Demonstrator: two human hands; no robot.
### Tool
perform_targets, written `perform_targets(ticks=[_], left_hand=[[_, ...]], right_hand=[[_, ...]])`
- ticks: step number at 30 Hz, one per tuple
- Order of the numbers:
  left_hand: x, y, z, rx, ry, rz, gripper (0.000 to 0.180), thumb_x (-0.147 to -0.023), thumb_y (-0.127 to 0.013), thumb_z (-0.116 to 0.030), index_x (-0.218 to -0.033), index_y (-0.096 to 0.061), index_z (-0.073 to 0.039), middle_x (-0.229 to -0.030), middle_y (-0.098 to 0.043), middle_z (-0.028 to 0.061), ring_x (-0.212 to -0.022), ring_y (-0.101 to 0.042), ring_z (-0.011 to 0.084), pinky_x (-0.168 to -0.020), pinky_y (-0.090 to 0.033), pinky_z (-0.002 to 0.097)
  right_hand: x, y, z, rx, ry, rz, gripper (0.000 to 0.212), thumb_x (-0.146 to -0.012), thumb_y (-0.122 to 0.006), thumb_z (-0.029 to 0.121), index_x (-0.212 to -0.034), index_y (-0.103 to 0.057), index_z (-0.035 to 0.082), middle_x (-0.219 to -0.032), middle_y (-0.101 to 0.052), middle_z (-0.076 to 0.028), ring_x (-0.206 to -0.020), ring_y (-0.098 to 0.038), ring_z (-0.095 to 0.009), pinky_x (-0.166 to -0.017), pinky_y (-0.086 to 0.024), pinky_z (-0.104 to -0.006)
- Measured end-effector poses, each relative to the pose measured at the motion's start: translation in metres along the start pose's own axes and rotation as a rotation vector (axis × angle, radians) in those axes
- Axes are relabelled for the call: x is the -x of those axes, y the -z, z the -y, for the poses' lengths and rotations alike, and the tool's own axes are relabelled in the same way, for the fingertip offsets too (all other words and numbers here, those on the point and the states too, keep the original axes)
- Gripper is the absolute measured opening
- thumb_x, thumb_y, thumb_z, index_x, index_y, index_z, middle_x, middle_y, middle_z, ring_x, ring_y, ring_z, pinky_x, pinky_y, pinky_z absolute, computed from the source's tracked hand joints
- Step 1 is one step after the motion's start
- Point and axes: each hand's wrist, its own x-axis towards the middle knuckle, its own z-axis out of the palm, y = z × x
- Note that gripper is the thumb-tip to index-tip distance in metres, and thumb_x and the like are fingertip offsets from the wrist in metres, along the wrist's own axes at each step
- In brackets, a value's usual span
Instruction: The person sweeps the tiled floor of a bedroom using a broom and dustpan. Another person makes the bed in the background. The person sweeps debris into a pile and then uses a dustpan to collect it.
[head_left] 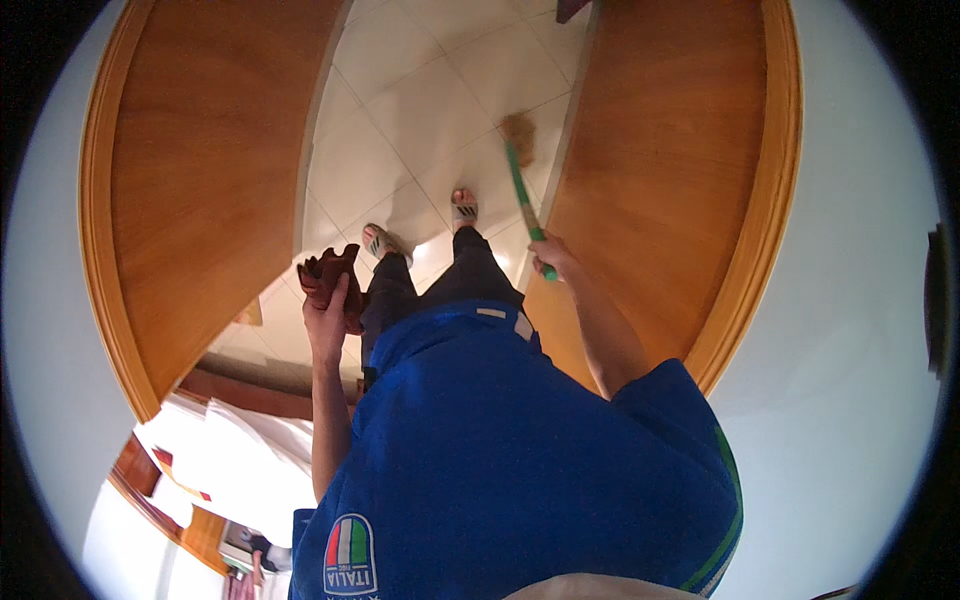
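Observation:
My left hand [325,322] is closed around a crumpled, dark reddish-brown thing [328,280] with a ruffled upper edge, held beside my left thigh. Whether it is cloth, leather or plastic I cannot tell. On the other side, my right hand [552,256] grips the near end of a broom [523,192] with a green handle. The handle slants forward and down to a light brown, slightly blurred head [519,138], which appears to be at the floor. My fingers wrap round the handle just above its green end.
Brown wooden panels rise on the left [215,130] and right [670,150], leaving a narrow passage of pale floor tiles [400,90]. My feet in slippers stand between them. White bedding [250,450] lies at the lower left. A dark purple object [570,8] shows at the top edge.

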Motion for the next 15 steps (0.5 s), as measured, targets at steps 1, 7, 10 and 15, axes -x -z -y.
perform_targets(ticks=[1, 7, 10, 15], left_hand=[[0.005, -0.007, 0.012, -0.033, -0.018, -0.018, 0.038, -0.092, -0.067, -0.02, -0.123, -0.06, 0.0, -0.109, -0.067, 0.0068, -0.09, -0.065, 0.0155, -0.077, -0.054, 0.029], [0.045, -0.045, 0.02, 0.061, -0.015, -0.065, 0.031, -0.092, -0.068, -0.018, -0.117, -0.063, -0.001, -0.099, -0.068, 0.0051, -0.084, -0.064, 0.0121, -0.076, -0.051, 0.0263], [0.043, -0.044, 0.046, 0.085, -0.034, -0.097, 0.031, -0.092, -0.069, -0.019, -0.115, -0.063, 0.001, -0.095, -0.069, 0.0052, -0.082, -0.064, 0.0111, -0.075, -0.051, 0.0261], [0.052, -0.058, 0.055, 0.212, -0.034, -0.201, 0.028, -0.093, -0.067, -0.019, -0.112, -0.063, 0.002, -0.089, -0.068, 0.005, -0.077, -0.065, 0.0116, -0.071, -0.052, 0.0264]], right_hand=[[-0.003, -0.004, 0.008, 0.011, 0.065, 0.095, 0.027, -0.086, -0.059, 0.012, -0.11, -0.048, 0.008, -0.06, -0.056, -0.007, -0.044, -0.055, -0.018, -0.039, -0.045, -0.0348], [-0.028, -0.084, 0.094, 0.231, 0.064, 0.288, 0.028, -0.087, -0.057, 0.012, -0.113, -0.048, 0.008, -0.063, -0.055, -0.006, -0.044, -0.052, -0.016, -0.039, -0.044, -0.032], [-0.039, -0.095, 0.131, 0.069, -0.056, 0.479, 0.034, -0.089, -0.057, 0.013, -0.121, -0.048, 0.011, -0.062, -0.051, -0.004, -0.044, -0.049, -0.013, -0.038, -0.042, -0.0292], [0.021, -0.053, 0.157, 0.056, -0.008, 0.408, 0.035, -0.093, -0.058, 0.019, -0.126, -0.049, 0.015, -0.06, -0.043, 0.001, -0.041, -0.039, -0.009, -0.036, -0.034, -0.0253]])
